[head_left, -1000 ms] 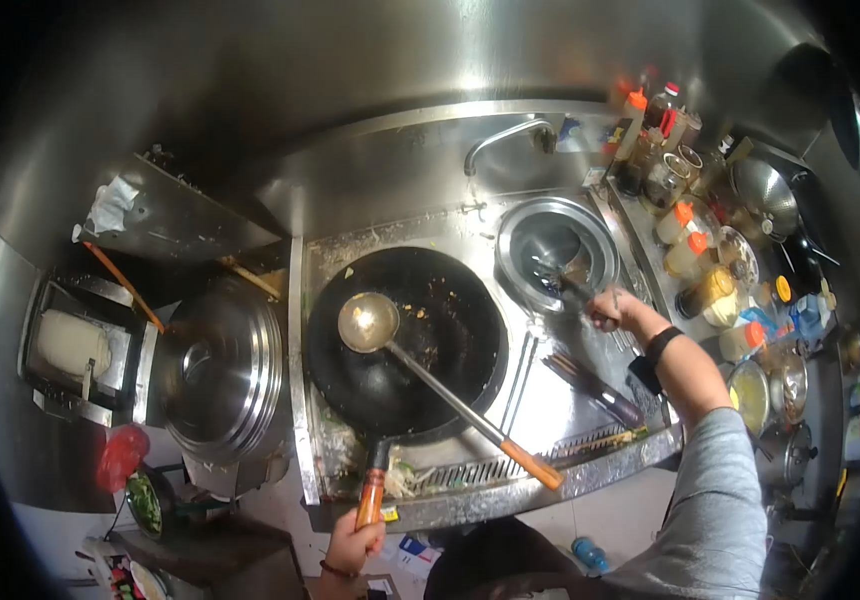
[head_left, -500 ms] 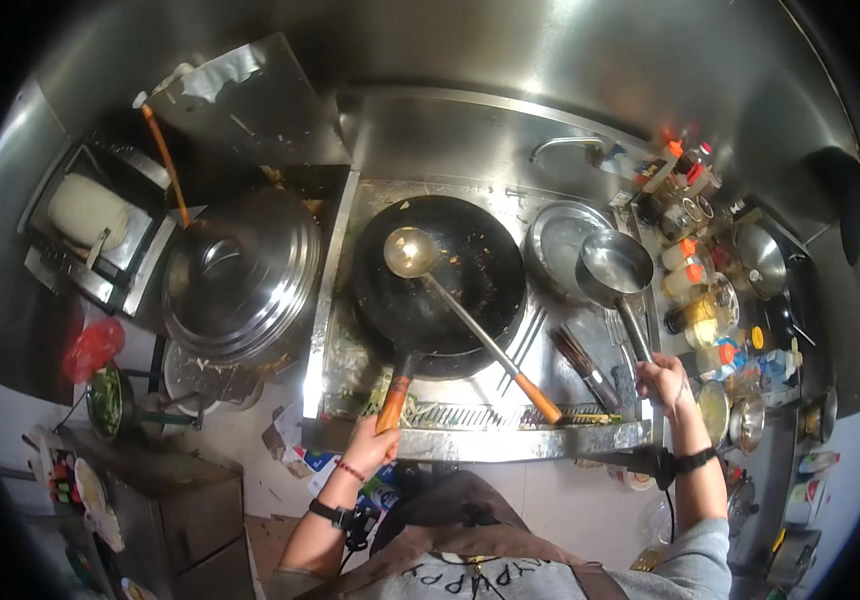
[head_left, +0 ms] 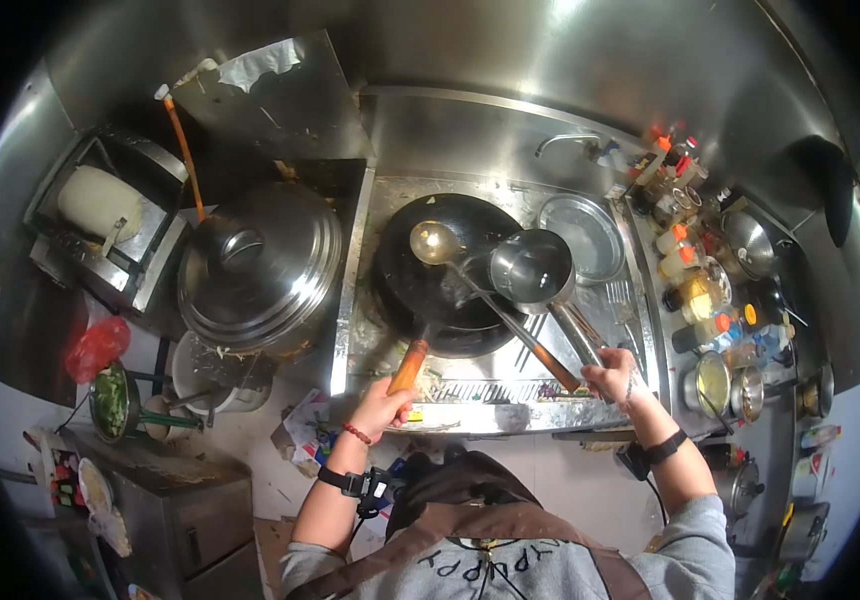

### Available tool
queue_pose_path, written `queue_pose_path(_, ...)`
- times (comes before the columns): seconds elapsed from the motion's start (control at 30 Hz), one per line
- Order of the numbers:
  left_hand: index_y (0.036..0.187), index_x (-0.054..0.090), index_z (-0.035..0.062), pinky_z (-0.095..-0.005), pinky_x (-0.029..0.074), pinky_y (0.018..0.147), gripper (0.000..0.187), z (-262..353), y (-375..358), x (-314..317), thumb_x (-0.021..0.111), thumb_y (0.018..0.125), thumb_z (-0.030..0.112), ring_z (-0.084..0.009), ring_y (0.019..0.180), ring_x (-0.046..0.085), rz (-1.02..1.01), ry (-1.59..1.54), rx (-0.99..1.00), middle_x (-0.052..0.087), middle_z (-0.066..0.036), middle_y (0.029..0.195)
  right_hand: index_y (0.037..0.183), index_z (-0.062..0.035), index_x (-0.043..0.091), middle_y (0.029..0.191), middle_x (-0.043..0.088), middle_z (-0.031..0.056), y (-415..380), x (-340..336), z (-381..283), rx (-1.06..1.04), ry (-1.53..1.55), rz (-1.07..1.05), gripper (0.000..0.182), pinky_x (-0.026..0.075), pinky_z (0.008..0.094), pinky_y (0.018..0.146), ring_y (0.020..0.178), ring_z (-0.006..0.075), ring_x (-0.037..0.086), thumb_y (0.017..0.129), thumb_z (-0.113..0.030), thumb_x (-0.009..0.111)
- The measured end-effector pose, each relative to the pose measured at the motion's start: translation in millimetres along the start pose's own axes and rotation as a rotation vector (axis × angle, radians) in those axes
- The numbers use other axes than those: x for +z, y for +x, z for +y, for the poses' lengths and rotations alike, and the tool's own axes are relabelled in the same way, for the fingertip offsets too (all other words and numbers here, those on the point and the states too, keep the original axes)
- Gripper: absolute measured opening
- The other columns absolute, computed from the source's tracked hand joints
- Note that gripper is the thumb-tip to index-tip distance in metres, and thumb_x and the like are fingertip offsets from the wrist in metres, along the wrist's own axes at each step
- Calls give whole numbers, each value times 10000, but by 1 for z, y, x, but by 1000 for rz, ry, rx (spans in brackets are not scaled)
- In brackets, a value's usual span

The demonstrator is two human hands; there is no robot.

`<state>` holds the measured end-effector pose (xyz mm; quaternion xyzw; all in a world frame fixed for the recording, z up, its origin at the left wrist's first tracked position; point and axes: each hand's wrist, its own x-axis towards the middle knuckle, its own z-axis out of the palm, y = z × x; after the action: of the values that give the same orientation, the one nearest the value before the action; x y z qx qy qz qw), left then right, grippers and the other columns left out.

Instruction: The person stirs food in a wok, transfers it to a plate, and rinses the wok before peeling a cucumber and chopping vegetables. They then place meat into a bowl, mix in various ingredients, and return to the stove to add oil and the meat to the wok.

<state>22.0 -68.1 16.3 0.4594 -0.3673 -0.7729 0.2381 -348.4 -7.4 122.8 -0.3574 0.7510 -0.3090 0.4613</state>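
My left hand (head_left: 380, 408) is closed round the wooden handle of a dark wok (head_left: 412, 295), which sits on the stove. In my right hand (head_left: 614, 378) is the long metal handle of a deep, round saucepan (head_left: 530, 272). The saucepan overlaps the right side of the wok in this view, its inside dark and shiny. A metal ladle (head_left: 434, 243) lies with its bowl in the wok; its wooden-ended handle slants over the rim towards the front edge, beneath the saucepan's outline and ending close to my right hand.
Right of the wok, a round metal basin (head_left: 582, 238) stands under a tap (head_left: 565, 140). A big lidded pot (head_left: 260, 265) is on the left. Bottles (head_left: 695, 297) and small bowls (head_left: 707, 382) crowd the right side. Cut greens fill a pan (head_left: 110, 400) at lower left.
The saucepan in my right hand has moved left, from over the basin to over the wok's right side. My left hand stays on the wok handle. The view has shifted slightly.
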Motion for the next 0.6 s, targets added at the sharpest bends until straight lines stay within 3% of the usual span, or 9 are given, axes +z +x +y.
queue_pose_path(0.07,887,506,34,-191,351,403,124,-3,-9,-5,584,834,115,-66,484,479,72,31,141,512,-7,634,1061,167,521,723,619,186,6,0,1,-99,-266,46,485,453,275,476,527,173,588,702,-130,655)
queue_pose_path(0.1,887,506,34,-191,351,403,124,-5,-15,-9,584,834,115,-66,484,479,67,34,139,512,-7,634,1083,162,515,781,629,244,12,0,5,-113,-372,105,518,497,310,611,657,236,639,693,-146,660)
queue_pose_path(0.13,920,512,29,-191,352,413,136,-8,-24,-12,587,834,104,-63,491,477,48,20,162,519,-10,644,1083,162,515,781,629,244,15,-1,8,-108,-369,110,518,497,310,611,657,236,639,693,-146,660)
queue_pose_path(0.23,986,520,23,-194,354,430,181,-29,-40,-28,593,830,81,-62,506,477,44,15,139,531,-18,665,1078,91,554,896,632,245,10,0,-8,-205,-606,200,485,482,370,761,848,324,631,675,-152,672)
queue_pose_path(0.37,1070,514,23,-200,362,455,254,-55,-55,-43,589,833,74,-73,538,490,92,-8,53,550,-36,704,1038,74,572,879,633,238,18,-2,-1,-273,-657,261,449,480,383,762,858,334,626,662,-149,677)
queue_pose_path(0.47,1079,511,25,-201,378,467,257,-64,-56,-37,584,839,80,-77,551,502,94,-12,-12,559,-42,723,1005,70,578,815,634,226,34,-10,12,-407,-689,339,402,493,366,693,757,295,646,672,-137,670)
queue_pose_path(0.57,1102,504,27,-202,402,483,274,-58,-50,-8,579,845,88,-83,565,519,41,5,-73,567,-47,739,936,72,589,684,601,109,55,-28,16,-92,-49,54,255,429,268,444,476,143,542,729,-73,617)
queue_pose_path(0.6,1116,500,27,-202,415,492,287,-54,-46,5,577,847,92,-86,572,527,-10,30,-102,570,-48,744,936,72,589,684,601,109,63,-37,18,-94,-47,51,255,429,268,444,476,143,542,729,-73,617)
